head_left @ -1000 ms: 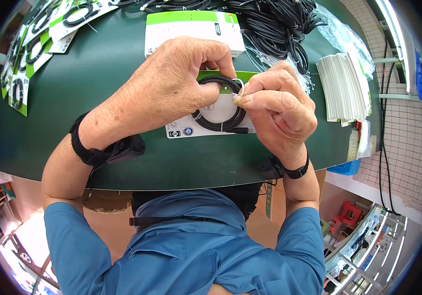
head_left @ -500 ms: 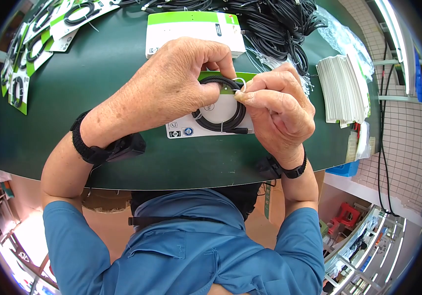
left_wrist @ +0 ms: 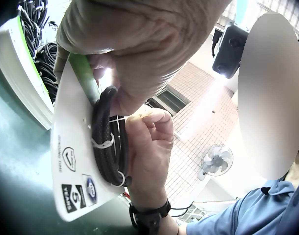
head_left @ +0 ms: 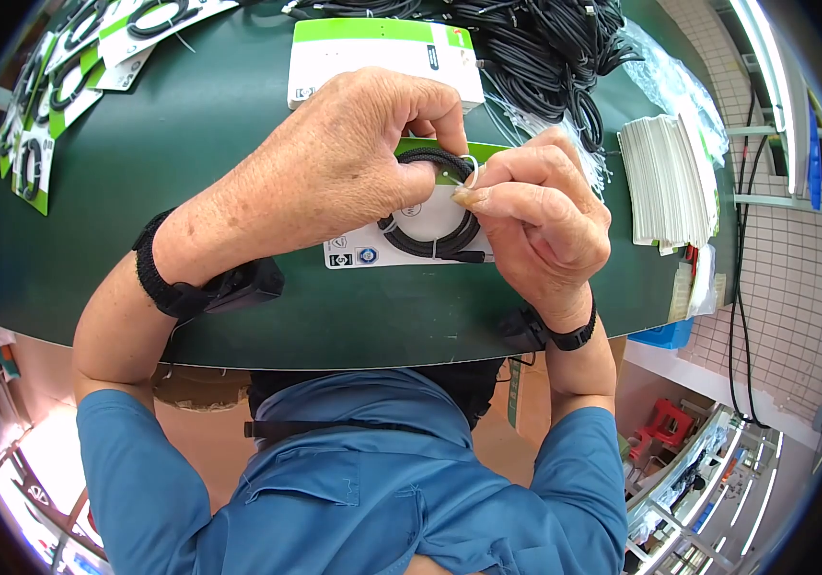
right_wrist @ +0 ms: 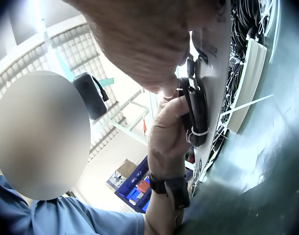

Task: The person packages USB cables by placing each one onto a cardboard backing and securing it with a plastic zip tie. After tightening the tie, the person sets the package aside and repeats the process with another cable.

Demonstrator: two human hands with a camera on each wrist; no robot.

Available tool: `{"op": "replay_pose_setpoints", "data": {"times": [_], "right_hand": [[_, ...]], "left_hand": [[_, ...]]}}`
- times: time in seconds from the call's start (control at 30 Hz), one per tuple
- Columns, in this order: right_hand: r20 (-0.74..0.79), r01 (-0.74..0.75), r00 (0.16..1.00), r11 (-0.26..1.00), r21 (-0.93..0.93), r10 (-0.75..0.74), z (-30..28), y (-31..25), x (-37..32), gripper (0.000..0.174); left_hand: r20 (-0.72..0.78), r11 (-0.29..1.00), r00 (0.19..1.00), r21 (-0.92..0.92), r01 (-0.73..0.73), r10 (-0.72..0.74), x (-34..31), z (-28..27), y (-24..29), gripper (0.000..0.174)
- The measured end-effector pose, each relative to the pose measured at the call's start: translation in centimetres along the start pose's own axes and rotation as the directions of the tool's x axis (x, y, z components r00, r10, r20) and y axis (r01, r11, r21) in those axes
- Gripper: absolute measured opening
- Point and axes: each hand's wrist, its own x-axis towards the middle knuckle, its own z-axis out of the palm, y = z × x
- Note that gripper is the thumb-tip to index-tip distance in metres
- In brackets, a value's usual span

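Observation:
A black braided cable coil lies against a white and green printed card, bound by thin white ties. My left hand grips the coil and the card's upper edge, its thumb reaching over the coil. At the coil's upper right, a white cable tie makes a small loop. My right hand pinches the end of this tie between thumb and index finger. In the left wrist view the coil stands out from the tilted card, with the right hand close beside it.
Behind the hands stands a stack of printed cards. Black cables and loose white ties lie at the back. A pile of white cards is at the right, and carded cables at the far left of the green table.
Both hands keep nearly the same hold on the coil and tie, with only slight motion of the right fingers at the tie. The head view has shifted a little.

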Motion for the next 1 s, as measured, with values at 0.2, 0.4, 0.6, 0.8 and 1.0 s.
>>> {"op": "replay_pose_setpoints", "data": {"times": [0.2,0.4,0.6,0.8,1.0], "right_hand": [[0.103,0.054,0.994,0.993,-0.102,-0.043,0.1,-0.5,0.6,0.03],[0.209,0.073,0.978,0.97,-0.23,-0.024,-0.5,-1.4,0.7,0.032],[-0.068,-0.066,0.996,0.992,-0.109,0.059,-1.9,0.1,0.9,0.019],[-0.206,-0.6,0.696,0.716,0.357,0.687,-3.8,2.7,0.3,0.013],[0.29,-0.517,0.855,0.747,0.419,0.43,-1.4,3.6,-1.6,0.036]], "left_hand": [[0.007,1.0,1.0,-0.001,0.002,-0.002,0.0,0.0,-0.2,0.019],[0.016,0.999,0.999,-0.006,0.032,-0.032,0.0,0.4,-0.2,0.019],[0.038,0.993,0.993,0.02,0.115,-0.115,0.3,-0.3,0.7,0.02],[-0.021,0.993,0.998,-0.098,0.061,-0.063,-0.1,0.3,0.6,0.02],[-0.002,0.986,0.995,-0.131,0.102,-0.103,-0.2,-0.3,2.2,0.027]]}}
